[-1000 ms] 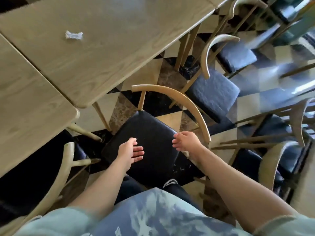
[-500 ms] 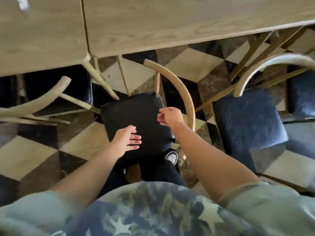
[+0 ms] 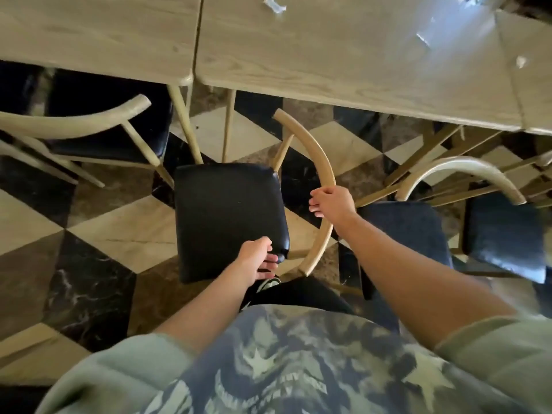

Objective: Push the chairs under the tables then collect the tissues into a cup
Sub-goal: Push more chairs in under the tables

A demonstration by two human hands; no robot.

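Chair: the black-cushioned chair (image 3: 227, 216) stands pulled out from the desk (image 3: 343, 58), its seat on open floor just short of the desk edge, turned sideways so its curved wooden backrest (image 3: 316, 162) arcs along the seat's right side.
Right hand: the right hand (image 3: 333, 203) is wrapped around the backrest about midway along the curve; grip closed on the rail, fingers curled over it.
Left hand: the left hand (image 3: 258, 258) is at the near right corner of the seat cushion, fingers tucked against the cushion edge; the grip looks closed on that corner, though the fingertips are partly hidden beneath it.
Tissues: one crumpled tissue (image 3: 274, 3) lies on the desk near the far edge; two smaller pale scraps (image 3: 422, 39) sit further right on the desk, probably tissues too, blurred by glare.
Neighbouring chairs: a left chair (image 3: 89, 124) is partly tucked under the adjoining left desk (image 3: 95, 34); a right chair (image 3: 418, 228) stands out from the desk, just beside the held one.
Floor: checkered tiles (image 3: 125, 231), cream, brown and black.
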